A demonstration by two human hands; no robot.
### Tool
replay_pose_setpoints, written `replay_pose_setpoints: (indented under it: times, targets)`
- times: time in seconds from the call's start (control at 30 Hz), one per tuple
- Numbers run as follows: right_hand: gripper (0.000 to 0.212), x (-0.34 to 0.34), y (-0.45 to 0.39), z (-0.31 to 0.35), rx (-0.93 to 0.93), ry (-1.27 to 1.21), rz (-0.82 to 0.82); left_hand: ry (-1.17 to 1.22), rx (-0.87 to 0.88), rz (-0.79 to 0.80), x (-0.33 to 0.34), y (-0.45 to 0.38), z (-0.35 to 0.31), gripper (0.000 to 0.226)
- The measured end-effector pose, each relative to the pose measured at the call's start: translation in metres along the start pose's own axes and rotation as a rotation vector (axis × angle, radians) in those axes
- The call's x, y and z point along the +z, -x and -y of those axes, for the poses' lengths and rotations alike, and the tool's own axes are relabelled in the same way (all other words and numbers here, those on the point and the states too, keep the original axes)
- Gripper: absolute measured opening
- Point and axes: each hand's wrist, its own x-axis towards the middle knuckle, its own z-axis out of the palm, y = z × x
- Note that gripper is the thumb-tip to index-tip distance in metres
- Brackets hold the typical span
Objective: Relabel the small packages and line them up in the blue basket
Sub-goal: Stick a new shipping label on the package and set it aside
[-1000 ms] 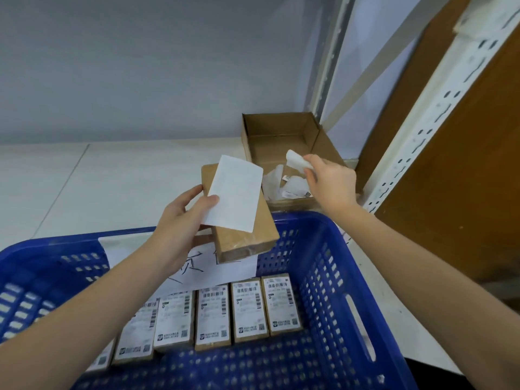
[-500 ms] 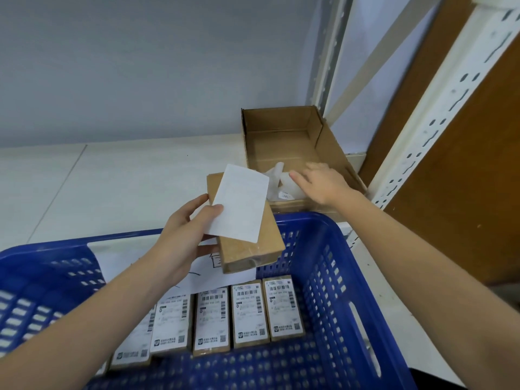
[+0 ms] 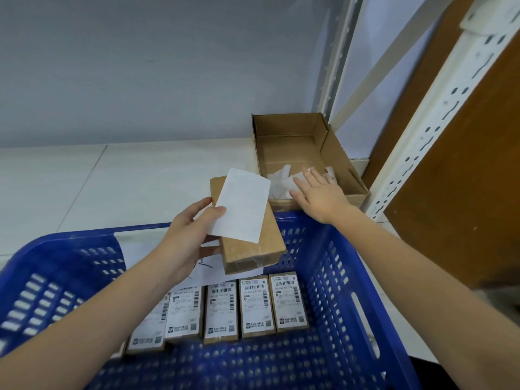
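Brown cardboard package (image 3: pixel 250 243) held above the far end of the blue basket (image 3: pixel 337 277) by the left hand (image 3: pixel 185 243), thumb pinning a blank-faced white label (image 3: pixel 242 205) on its top face, fingers curled beneath. Right hand (image 3: pixel 320 192) lies flat, fingers straight and slightly spread, over crumpled white paper scraps (image 3: pixel 278 178) in the open cardboard box (image 3: pixel 340 161), holding nothing. Step judged: relabelling under way; next, smooth the label down, then set the package beside the labelled packages (image 3: pixel 253 305) lined up in the basket.
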Motion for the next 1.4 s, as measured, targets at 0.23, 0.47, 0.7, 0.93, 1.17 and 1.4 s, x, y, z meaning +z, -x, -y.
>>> replay_pose_setpoints:
  times: [0.23,0.47,0.7,0.93,1.17,1.4]
  targets:
    - [0.053,-0.043,0.039,0.040,0.018,-0.282,-0.090,0.025,-0.031,-0.005,-0.014,0.023,-0.003,0.047]
    - [0.035,-0.074,0.128,0.110,0.093,-1.039,-0.033,0.045,-0.048,0.004,-0.040,0.061,-0.010,0.045]
    - [0.033,-0.066,0.174,0.163,0.156,-1.497,0.169,0.075,-0.066,0.043,-0.070,0.095,-0.004,0.041]
    - [0.044,-0.055,0.187,0.192,0.202,-1.612,0.181,0.078,-0.141,0.062,-0.089,0.110,0.004,0.037]
    - [0.021,-0.052,0.186,0.195,0.212,-1.498,0.023,-0.115,-0.006,-0.131,-0.103,0.110,-0.007,0.014]
    - [0.017,-0.056,0.181,0.208,0.186,-1.354,-0.120,-0.913,0.728,-0.388,-0.094,0.135,-0.024,0.016]
